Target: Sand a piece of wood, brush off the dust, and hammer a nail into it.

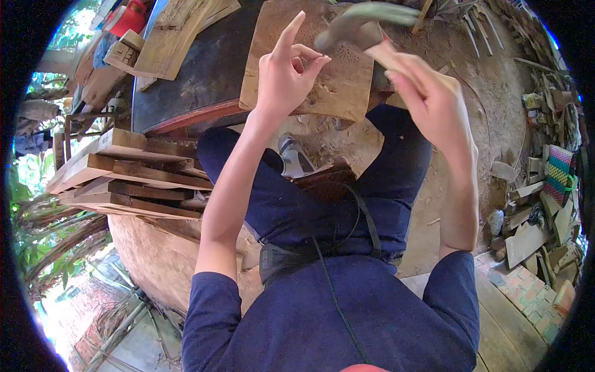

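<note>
My right hand point(427, 93) is closed round the wooden handle of a claw hammer point(352, 30), whose metal head is smeared by motion above the board. Below it lies a thick wooden board point(338, 93) with many small dark dots across its face. Over the board's left part, my left hand point(285, 77) pinches thumb and fingertip together while another finger points up. Whatever sits in that pinch is too small to make out. The hammer head is just right of the left fingertips and looks apart from them.
The board rests on a dark-topped table point(186, 93) with a reddish edge. Wood offcuts point(180, 43) and a red container point(124, 18) are at its far left. Stacked planks point(130, 173) stand by my left knee. Scraps and a woven bag point(558, 173) lie along the right.
</note>
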